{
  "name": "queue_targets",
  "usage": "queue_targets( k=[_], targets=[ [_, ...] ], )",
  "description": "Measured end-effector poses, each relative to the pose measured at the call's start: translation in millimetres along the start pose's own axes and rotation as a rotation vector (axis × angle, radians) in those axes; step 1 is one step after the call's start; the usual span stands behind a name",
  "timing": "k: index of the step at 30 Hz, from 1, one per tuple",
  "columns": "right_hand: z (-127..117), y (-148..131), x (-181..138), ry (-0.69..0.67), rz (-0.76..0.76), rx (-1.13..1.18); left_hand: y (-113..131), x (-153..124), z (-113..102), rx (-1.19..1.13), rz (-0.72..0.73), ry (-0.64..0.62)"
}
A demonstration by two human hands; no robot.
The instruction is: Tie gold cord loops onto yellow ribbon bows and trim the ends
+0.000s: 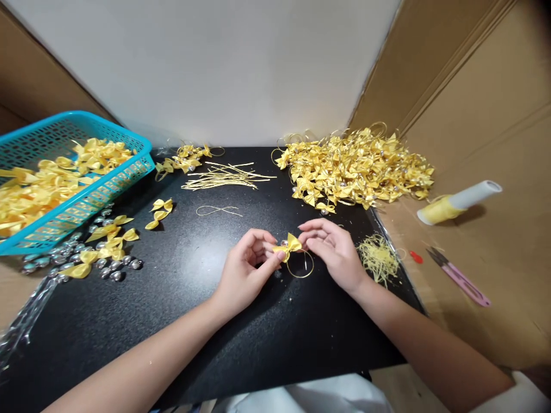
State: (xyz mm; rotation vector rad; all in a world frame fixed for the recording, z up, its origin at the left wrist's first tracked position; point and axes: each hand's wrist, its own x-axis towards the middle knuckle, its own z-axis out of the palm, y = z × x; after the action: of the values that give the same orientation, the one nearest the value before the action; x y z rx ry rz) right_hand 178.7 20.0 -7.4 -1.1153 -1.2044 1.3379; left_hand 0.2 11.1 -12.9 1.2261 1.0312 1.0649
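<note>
My left hand (249, 267) pinches a yellow ribbon bow (291, 245) between thumb and fingers, above the black table (181, 321). A loop of gold cord (297, 276) hangs from the bow toward me, and a small silver bell shows at the bow's edge. Just right of the bow, my right hand (333, 252) has its fingers curled and closed together. What they grip, if anything, is too small to make out. A short, thin, bright sliver (306, 265) shows inside the cord loop; I cannot tell what it is.
Left stands a blue basket (148, 163) of yellow bows; silver bells (116, 265) and loose bows lie beside it. Gold cords (224, 178) lie at the back, near a heap of belled bows (353, 166). Right are thread scraps (379, 258), pink snips (462, 282) and a thread-wound tube (473, 195).
</note>
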Motion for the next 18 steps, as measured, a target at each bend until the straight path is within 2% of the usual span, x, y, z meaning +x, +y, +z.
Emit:
queue_targets(
  k=[4,10,15,18],
  targets=[
    [-3.1,-1.8,5.8,-0.094,0.143,-0.008,-1.1,1.0,-1.0,-0.009,-0.017,-0.022],
    [-2.9,0.3,8.8,-0.014,0.212,0.024,2.6,4.4,-2.3,-0.026,-0.064,0.048],
    [-2.8,1.5,9.0,-0.021,0.250,0.081,4.2,5.4,-3.6,0.205,-0.074,-0.119],
    [-2.2,4.4,8.5,-0.057,0.252,0.066,3.0,4.8,-4.2,0.258,-0.043,-0.165]
  ],
)
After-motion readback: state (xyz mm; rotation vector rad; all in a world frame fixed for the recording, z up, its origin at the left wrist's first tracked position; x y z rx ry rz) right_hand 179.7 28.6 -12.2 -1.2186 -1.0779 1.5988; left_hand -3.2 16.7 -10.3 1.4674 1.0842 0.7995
